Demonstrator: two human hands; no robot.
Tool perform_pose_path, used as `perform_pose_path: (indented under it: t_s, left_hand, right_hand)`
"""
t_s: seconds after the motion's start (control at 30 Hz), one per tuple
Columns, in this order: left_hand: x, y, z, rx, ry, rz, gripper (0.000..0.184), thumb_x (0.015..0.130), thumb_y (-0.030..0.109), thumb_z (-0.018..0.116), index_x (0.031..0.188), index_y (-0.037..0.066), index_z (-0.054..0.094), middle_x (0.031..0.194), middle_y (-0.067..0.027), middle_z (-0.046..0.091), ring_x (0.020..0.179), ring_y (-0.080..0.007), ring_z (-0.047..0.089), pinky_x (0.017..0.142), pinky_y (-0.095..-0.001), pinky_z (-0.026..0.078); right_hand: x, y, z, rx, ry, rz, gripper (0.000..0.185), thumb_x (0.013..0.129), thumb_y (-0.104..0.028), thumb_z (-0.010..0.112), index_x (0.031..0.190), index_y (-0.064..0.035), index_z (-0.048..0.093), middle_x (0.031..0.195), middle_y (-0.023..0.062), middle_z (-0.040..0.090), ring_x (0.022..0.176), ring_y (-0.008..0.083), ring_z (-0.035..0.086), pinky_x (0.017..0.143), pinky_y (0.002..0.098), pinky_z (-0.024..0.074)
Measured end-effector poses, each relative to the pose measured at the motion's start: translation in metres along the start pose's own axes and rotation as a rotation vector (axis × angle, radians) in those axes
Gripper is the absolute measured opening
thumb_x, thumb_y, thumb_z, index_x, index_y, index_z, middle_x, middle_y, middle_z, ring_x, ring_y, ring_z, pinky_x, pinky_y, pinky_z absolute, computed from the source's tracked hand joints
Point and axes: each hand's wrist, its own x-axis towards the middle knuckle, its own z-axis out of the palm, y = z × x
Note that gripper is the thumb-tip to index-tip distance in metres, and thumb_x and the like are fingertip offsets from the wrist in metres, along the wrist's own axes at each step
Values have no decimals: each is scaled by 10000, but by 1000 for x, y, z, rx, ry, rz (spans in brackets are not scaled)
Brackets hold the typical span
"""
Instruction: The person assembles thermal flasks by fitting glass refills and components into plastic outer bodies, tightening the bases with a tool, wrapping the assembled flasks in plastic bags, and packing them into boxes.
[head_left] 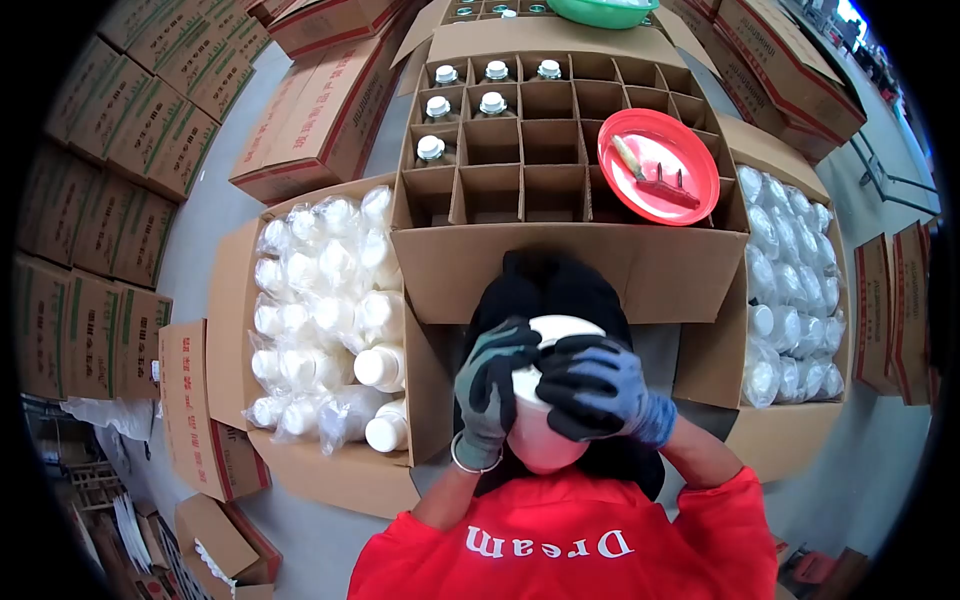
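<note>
My left hand, in a grey-green glove with dark fingers, is closed around the left side of a white plastic bottle held over my lap. On the right side of the same bottle, my right hand, in a blue glove with dark fingertips, wraps its fingers across the upper part. Some of the bottle's middle is hidden behind the fingers, and a rounded white part shows above them. Straight ahead stands a divided cardboard box, with several white-capped bottles in its back-left cells.
A red plastic dish with small tools rests on the divided box's right side. Boxes of bagged white bottles stand left and right. A green basin sits at the back. Stacked cartons line the left.
</note>
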Motion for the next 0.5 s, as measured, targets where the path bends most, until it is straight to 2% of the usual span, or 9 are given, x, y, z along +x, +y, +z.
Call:
perform_pose_path:
  t_s: [0.07, 0.17, 0.23, 0.27, 0.3, 0.37, 0.4, 0.47, 0.5]
  left_hand:
    - [-12, -5, -2, -5, 56, -192, 379, 983, 280, 493, 1064, -35, 688, 1152, -188, 667, 1161, -333, 596, 1023, -413, 438]
    - [-7, -12, 0, -180, 56, -273, 354, 989, 247, 484, 1115, -50, 630, 1167, -173, 660, 1096, -298, 623, 995, -386, 454]
    - [-5, 2, -30, -111, -49, -202, 398, 993, 255, 472, 1199, -64, 591, 1206, -176, 641, 1152, -285, 592, 1030, -380, 427]
    - [-7, -10, -44, -157, -47, -73, 405, 998, 270, 474, 1190, -63, 602, 1214, -180, 636, 1178, -293, 577, 1046, -385, 413]
    - [-9, -16, -47, -236, -25, -127, 396, 996, 257, 481, 1206, -58, 597, 1219, -176, 632, 1183, -293, 571, 1053, -383, 407]
    - [-14, -28, -55, -400, 34, -230, 383, 991, 231, 497, 1239, -47, 587, 1230, -167, 623, 1194, -295, 557, 1066, -378, 394]
    - [-11, -39, -47, -253, 31, -277, 380, 982, 199, 494, 1265, -43, 570, 1217, -163, 628, 1167, -299, 569, 1061, -376, 403]
    - [-22, -35, -35, -67, 12, -278, 385, 992, 227, 504, 1264, -35, 579, 1235, -159, 623, 1208, -268, 547, 1083, -373, 376]
    - [-28, -33, -29, 26, 2, -278, 389, 997, 242, 510, 1264, -31, 584, 1244, -157, 620, 1228, -252, 536, 1094, -372, 362]
  right_hand:
    - [-6, 2, 10, 65, -37, 31, 348, 713, -231, 740, 1053, -158, 713, 1033, 52, 651, 955, 263, 648, 937, 455, 519]
    - [-8, 28, -4, 148, -123, 106, 319, 763, -248, 706, 1058, -125, 705, 1048, 99, 631, 1023, 339, 587, 1049, 527, 379]
    - [-17, 34, -25, 200, -45, 282, 313, 745, -235, 723, 1019, -83, 715, 1068, 129, 627, 1083, 355, 552, 1001, 478, 403]
    - [-38, 49, -34, 47, 13, 426, 322, 741, -238, 727, 1022, -81, 717, 1090, 129, 623, 1085, 351, 554, 989, 458, 415]
    - [-57, 60, -36, -104, 75, 574, 330, 738, -242, 731, 1024, -79, 720, 1111, 129, 619, 1088, 347, 555, 977, 439, 427]
    - [-32, 33, -46, 94, 159, 564, 331, 746, -248, 726, 1029, -76, 722, 1121, 132, 616, 1092, 336, 557, 969, 426, 436]
    - [-17, 15, -47, 203, 195, 570, 332, 750, -251, 724, 1031, -75, 723, 1125, 133, 615, 1094, 331, 558, 965, 420, 440]
    - [-6, 9, -39, 254, -27, 360, 301, 762, -224, 708, 1013, -60, 725, 1124, 129, 618, 1091, 326, 566, 976, 432, 437]
    - [-22, 22, -41, 190, -3, 439, 303, 771, -211, 705, 1034, -61, 722, 1142, 131, 612, 1097, 324, 566, 985, 429, 434]
